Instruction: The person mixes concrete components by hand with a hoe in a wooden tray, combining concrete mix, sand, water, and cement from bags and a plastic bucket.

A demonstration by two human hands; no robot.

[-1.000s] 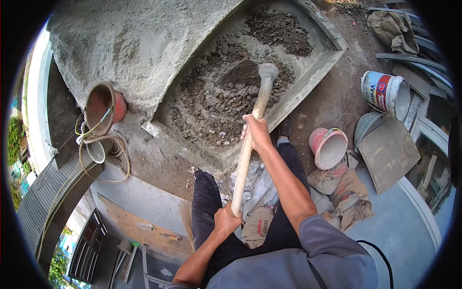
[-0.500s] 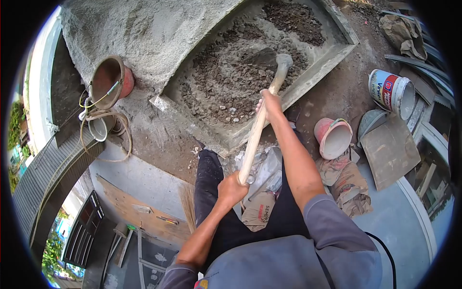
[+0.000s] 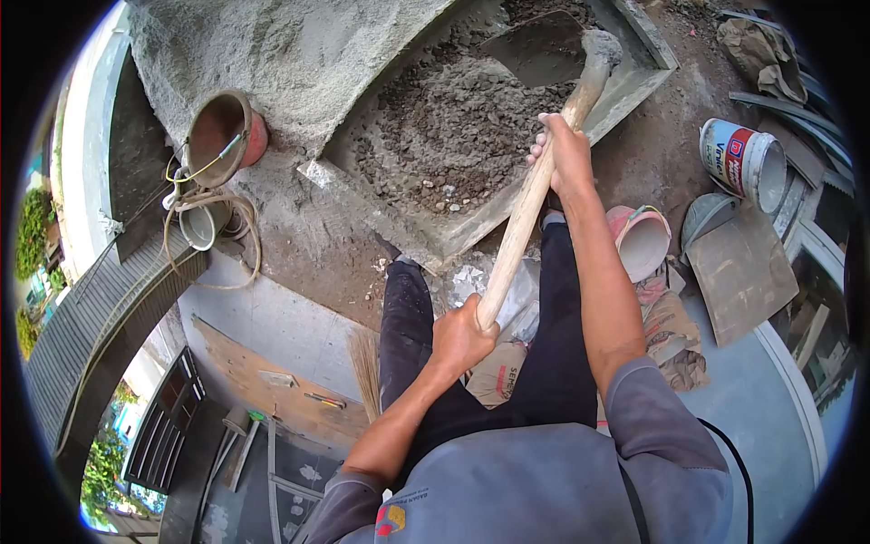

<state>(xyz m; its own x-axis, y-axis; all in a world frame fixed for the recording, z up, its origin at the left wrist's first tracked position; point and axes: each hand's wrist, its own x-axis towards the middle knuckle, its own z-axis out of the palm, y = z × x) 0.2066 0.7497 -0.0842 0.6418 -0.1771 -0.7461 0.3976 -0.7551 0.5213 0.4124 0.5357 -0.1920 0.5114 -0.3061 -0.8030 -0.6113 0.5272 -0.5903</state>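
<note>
Both of my hands grip the pale wooden handle of a hoe (image 3: 518,240). My left hand (image 3: 462,338) is closed round the lower end of the handle, in front of my legs. Farther up, near the head, my right hand (image 3: 565,156) wraps the same handle. The broad dark blade (image 3: 541,52) is raised above the far right part of a grey mixing trough (image 3: 361,204). Inside the trough lies a lumpy grey-brown mix (image 3: 444,136) with small stones in it.
Pale sand (image 3: 272,63) is heaped against the trough's left side. A red bucket (image 3: 252,140) and a hose (image 3: 256,240) lie left. To the right are a pink bucket (image 3: 644,247), a white paint pail (image 3: 770,172), a board (image 3: 741,276) and paper sacks (image 3: 675,340).
The hoe has come up out of the mix, its head shifting up and to the right. Both hands have moved right and slightly upward with the handle.
</note>
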